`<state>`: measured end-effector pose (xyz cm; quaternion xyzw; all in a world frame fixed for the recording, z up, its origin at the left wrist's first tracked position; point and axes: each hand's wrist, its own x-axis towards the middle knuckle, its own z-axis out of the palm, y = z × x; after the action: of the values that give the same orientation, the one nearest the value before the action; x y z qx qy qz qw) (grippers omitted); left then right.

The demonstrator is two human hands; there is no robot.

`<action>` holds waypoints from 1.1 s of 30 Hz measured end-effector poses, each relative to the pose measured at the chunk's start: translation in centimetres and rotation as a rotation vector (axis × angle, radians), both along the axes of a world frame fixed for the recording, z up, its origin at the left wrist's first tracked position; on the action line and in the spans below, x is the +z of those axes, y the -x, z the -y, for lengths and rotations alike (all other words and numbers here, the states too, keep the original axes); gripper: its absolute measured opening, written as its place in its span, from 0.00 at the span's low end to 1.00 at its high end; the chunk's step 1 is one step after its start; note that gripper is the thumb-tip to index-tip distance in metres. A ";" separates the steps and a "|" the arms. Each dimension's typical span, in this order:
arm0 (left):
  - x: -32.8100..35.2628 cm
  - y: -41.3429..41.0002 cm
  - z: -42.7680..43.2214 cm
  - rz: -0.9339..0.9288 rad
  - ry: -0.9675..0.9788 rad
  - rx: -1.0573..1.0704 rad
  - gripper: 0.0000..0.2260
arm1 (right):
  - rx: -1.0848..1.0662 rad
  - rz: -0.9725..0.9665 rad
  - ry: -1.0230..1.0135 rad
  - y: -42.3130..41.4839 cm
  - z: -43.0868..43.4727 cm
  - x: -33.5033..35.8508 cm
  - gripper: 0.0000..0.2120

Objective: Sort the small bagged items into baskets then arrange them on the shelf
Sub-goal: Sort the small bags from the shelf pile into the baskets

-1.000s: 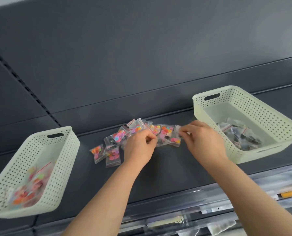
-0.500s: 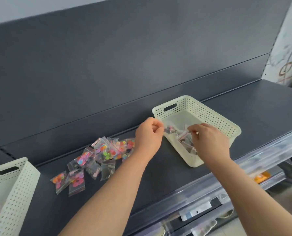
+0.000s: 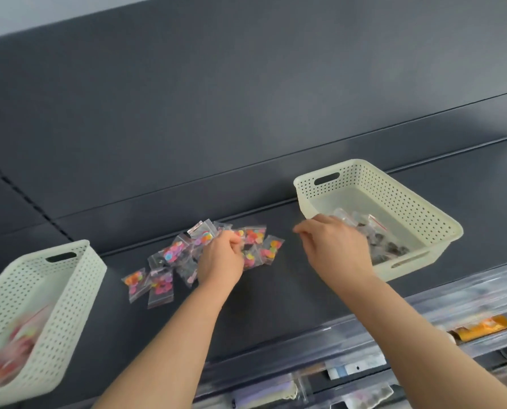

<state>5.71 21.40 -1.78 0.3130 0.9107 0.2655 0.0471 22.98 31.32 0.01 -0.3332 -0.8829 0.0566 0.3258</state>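
Note:
A pile of small clear bags with colourful pieces (image 3: 169, 256) lies on the dark shelf (image 3: 276, 305) between two cream perforated baskets. My left hand (image 3: 221, 261) rests on the pile's right part, its fingers curled around one of the colourful bags. My right hand (image 3: 335, 249) hovers just left of the right basket (image 3: 411, 202), fingers loosely apart and pointing left, holding nothing. That basket holds bags of dark pieces (image 3: 391, 249). The left basket (image 3: 57, 302) holds colourful bags (image 3: 13, 355), which are blurred.
The grey back panel (image 3: 246, 113) rises behind the shelf. Below the shelf's front edge runs a clear plastic rail (image 3: 423, 320), with an orange packet (image 3: 482, 329) and other packaged goods on the lower level.
Both hands left the right basket, where a dark bag was dropped. My left hand went back to the colourful pile and closed on a bag; my right hand pulled out empty.

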 end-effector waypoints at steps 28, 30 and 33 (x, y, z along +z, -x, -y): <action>1.6 2.3 4.7 -0.106 -0.083 -0.106 0.08 | 0.123 0.101 0.257 7.8 3.6 -1.8 0.10; 2.9 4.0 6.9 -0.136 -0.127 -0.037 0.07 | 0.183 0.121 0.264 9.7 4.8 -1.0 0.09; 5.0 7.5 11.4 -0.200 -0.164 0.135 0.07 | 0.300 0.125 0.271 13.6 7.0 0.0 0.08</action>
<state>-1.81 9.99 3.20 0.2786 0.9051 0.3091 -0.0873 9.39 24.28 0.01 -0.2416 -0.9254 0.2022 0.2105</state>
